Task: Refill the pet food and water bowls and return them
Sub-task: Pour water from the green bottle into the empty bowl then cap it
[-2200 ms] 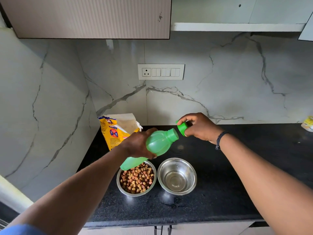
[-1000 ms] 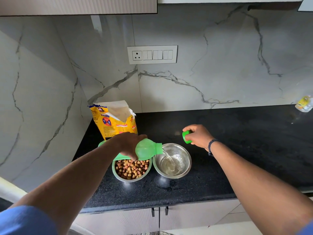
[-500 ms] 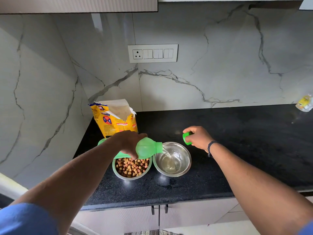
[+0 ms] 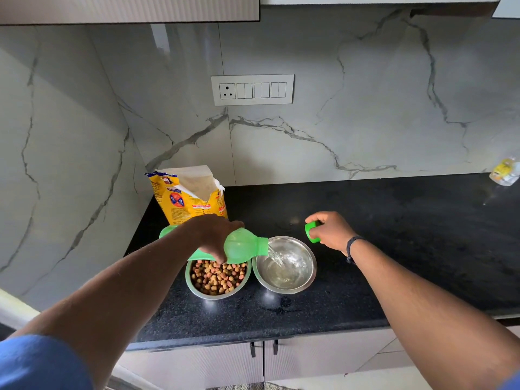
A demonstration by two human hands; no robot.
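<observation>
On the black speckled stone countertop (image 4: 394,249), near its left end and a little back from the front edge, two round stainless-steel bowls stand side by side, their rims just about touching. The left steel bowl (image 4: 194,291) is heaped with brown and reddish pet food kibble (image 4: 218,277); the right steel bowl (image 4: 306,285) holds a shallow pool of clear water. The left hand (image 4: 213,235) is wrapped around the middle of a translucent green plastic bottle (image 4: 243,247), which lies nearly horizontal above the back rim of the kibble bowl, its open mouth just over the left rim of the water bowl. A thin stream of water (image 4: 274,256) runs from that mouth into the bowl. The right hand (image 4: 330,230) hovers just behind the water bowl's back right rim, fingers curled around the bottle's green plastic cap (image 4: 311,230); a dark band sits on that wrist. Behind the kibble bowl, in the back left corner of the countertop where the two marble-patterned walls meet, an opened yellow pet food bag (image 4: 185,198) stands upright with its torn top gaping. A white switch-and-socket plate (image 4: 252,89) is set in the back wall above. At the far right back edge lies a small clear packet with yellow print (image 4: 505,171), too blurred to identify.
</observation>
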